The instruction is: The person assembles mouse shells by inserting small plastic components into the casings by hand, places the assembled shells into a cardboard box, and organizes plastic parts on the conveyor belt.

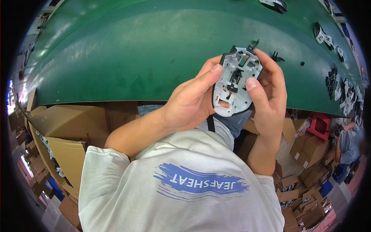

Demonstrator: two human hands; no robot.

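Note:
A white plastic shell with black edges [225, 87], like the inside of a computer mouse's upper cover, is held above the near edge of the green table. My left hand [189, 96] grips its left side, thumb along the rim. My right hand [272, 91] holds the right side, with the thumb over the inner face and the fingers curled behind. In the middle of the shell sits a black plastic piece [235, 79]. Another small black part [254, 45] sticks out at the top corner, by my right index fingertip; whether it is attached, I cannot tell.
Loose black parts [276, 57] lie on the green table [135, 58] beyond my right hand. White-and-black shells [322, 36] and a black parts pile [331, 82] are at the right. Cardboard boxes [73, 120] stand below the edge. A red stool [320, 126] and another person [349, 144] are at right.

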